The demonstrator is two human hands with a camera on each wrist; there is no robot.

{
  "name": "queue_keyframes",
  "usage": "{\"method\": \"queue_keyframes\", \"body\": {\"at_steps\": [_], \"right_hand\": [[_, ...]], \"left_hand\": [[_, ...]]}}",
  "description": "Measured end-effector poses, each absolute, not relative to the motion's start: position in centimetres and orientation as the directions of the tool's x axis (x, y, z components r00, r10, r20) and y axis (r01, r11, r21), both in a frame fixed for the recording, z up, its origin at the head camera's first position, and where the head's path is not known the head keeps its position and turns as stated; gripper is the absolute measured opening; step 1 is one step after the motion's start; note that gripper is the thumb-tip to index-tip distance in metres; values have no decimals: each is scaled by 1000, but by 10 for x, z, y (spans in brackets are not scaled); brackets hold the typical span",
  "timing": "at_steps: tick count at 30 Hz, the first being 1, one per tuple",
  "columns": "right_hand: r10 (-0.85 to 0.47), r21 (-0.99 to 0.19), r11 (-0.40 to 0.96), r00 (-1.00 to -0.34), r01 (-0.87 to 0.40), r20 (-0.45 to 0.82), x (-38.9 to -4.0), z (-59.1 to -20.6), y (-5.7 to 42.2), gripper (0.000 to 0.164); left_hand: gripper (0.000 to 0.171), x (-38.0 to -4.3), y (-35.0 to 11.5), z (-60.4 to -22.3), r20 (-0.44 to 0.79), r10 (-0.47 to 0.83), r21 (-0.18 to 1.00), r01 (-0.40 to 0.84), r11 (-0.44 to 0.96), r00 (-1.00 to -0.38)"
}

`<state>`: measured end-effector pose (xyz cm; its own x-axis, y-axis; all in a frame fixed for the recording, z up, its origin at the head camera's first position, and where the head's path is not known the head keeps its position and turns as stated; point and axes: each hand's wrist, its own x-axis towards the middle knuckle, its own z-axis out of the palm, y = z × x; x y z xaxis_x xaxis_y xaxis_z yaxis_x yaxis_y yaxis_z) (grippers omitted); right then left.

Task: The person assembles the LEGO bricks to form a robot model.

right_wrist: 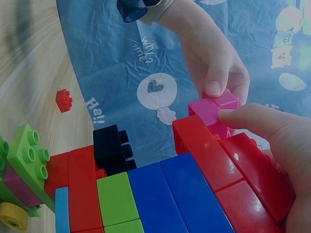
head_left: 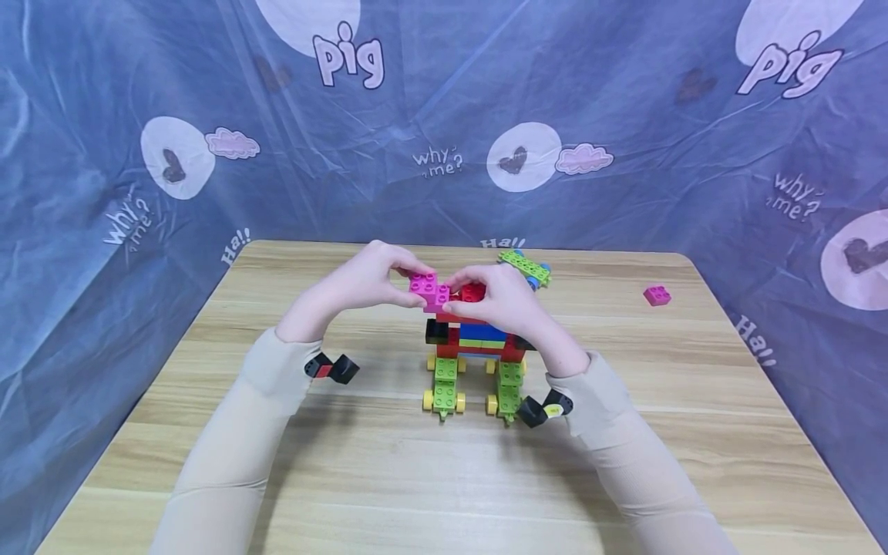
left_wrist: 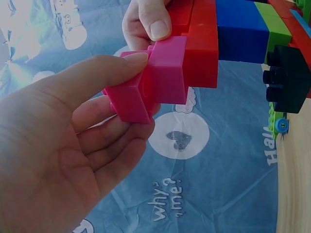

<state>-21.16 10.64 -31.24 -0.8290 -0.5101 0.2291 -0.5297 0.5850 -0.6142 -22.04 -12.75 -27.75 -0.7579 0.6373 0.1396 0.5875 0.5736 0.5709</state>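
Note:
On the table stands a brick structure (head_left: 482, 333) with red, blue, green and black bricks, on two green wheeled bases (head_left: 445, 395). At its upper left, two pink bricks sit together, one offset from the other. My left hand (head_left: 371, 276) pinches the outer pink brick (left_wrist: 127, 99) between thumb and fingers. My right hand (head_left: 496, 297) grips the top of the structure, its thumb touching the inner pink brick (left_wrist: 167, 70) beside the red bricks (right_wrist: 233, 184). A black brick (right_wrist: 111, 148) juts from the structure's side.
A green wheeled base with blue wheels (head_left: 525, 267) lies behind the structure. A loose pink brick (head_left: 657, 295) is at the table's right. In the right wrist view a red brick (right_wrist: 63, 100) lies on the table. A patterned blue cloth (head_left: 444, 100) hangs behind the table.

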Motion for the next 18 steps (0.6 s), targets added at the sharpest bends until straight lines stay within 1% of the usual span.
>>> {"method": "queue_keyframes", "body": {"at_steps": [6, 18], "right_hand": [[-512, -610, 586, -827, -533, 232, -211, -312, 106, 36], [-515, -614, 586, -828, -529, 221, -212, -313, 106, 36]], "left_hand": [[42, -220, -127, -278, 129, 638, 572, 583, 577, -759], [43, -219, -126, -280, 152, 647, 545, 609, 576, -747]]}}
